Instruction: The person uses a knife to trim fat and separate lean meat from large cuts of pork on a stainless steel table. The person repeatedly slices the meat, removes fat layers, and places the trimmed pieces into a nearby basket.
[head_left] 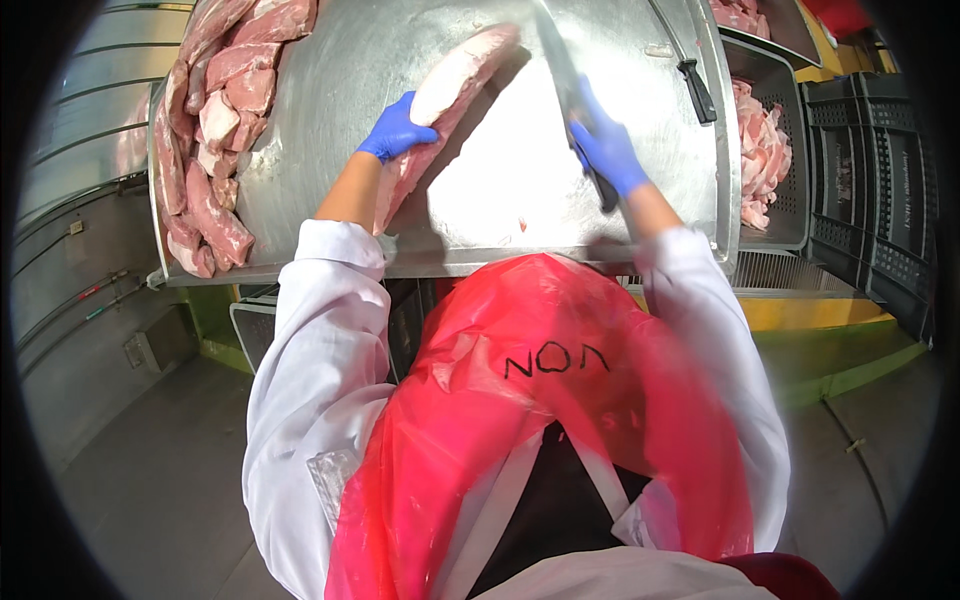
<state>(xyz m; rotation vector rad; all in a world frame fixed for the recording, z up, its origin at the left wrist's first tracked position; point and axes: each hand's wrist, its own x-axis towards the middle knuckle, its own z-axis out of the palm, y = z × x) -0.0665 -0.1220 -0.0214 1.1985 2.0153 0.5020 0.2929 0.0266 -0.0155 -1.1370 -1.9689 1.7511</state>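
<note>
A long piece of raw meat [452, 85], pale with fat on its upper side, is tilted over the metal table [340, 80]. My left hand [397, 130], in a blue glove, grips it around the middle. Its near end reaches down by my left wrist, close to the table's front edge. My right hand [607, 140], also gloved in blue and slightly blurred, is closed around the dark handle of a knife [556, 58]. The long blade points away from me, to the right of the meat and apart from it.
Several raw meat pieces [215, 110] are heaped along the table's left side. On the right lies a black-handled tool [697, 92] with a thin metal rod. Beyond that edge, a grey crate [793, 190] holds meat trimmings [760, 150], beside stacked dark crates [868, 190].
</note>
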